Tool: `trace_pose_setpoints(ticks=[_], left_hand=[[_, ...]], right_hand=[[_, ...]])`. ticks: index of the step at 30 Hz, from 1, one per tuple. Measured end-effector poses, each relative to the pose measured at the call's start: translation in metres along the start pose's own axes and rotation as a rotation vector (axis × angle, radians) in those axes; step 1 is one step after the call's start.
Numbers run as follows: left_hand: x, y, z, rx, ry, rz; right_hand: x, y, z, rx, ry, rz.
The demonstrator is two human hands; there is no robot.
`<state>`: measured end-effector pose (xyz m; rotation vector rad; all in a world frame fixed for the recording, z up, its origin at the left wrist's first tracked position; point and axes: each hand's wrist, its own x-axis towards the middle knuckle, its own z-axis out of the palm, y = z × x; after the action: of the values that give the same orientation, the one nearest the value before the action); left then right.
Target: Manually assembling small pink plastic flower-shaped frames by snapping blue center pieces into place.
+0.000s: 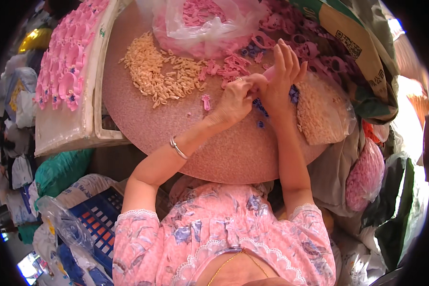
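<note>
My left hand [237,97], a silver bangle on its wrist, is closed with its fingertips against the thumb side of my right hand [282,78]. What the left fingertips grip is hidden. A smooth pink plastic piece [270,73], partly covered, shows between the right thumb and forefinger; the other right fingers stretch upward. Beneath the hands lie small blue pieces [260,107]. Small pink plastic parts [233,66] are heaped just beyond the left hand. One pink part [206,102] lies apart, left of that hand. Cream-coloured small parts [145,64] form a curved pile farther left.
The round table [224,155] holds an open clear bag [202,31] of pink parts and a clear bag [323,112] of cream parts. Pink ring-shaped pieces [310,50] pile up by a brown sack [350,43]. Left stands a white box [64,131] topped with rows of pink pieces [69,62].
</note>
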<state>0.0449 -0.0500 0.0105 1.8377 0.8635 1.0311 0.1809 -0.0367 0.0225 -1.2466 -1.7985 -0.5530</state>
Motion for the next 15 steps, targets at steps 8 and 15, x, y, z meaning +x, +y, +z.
trace_pose_setpoints(ticks=[8,15], left_hand=[[0.0,-0.005,0.009,-0.57,-0.044,-0.327],[0.014,-0.01,-0.014,-1.243,-0.165,-0.454]], right_hand=[[0.0,0.007,0.007,0.494,0.104,0.421],[0.009,0.03,-0.001,0.874,0.33,0.621]])
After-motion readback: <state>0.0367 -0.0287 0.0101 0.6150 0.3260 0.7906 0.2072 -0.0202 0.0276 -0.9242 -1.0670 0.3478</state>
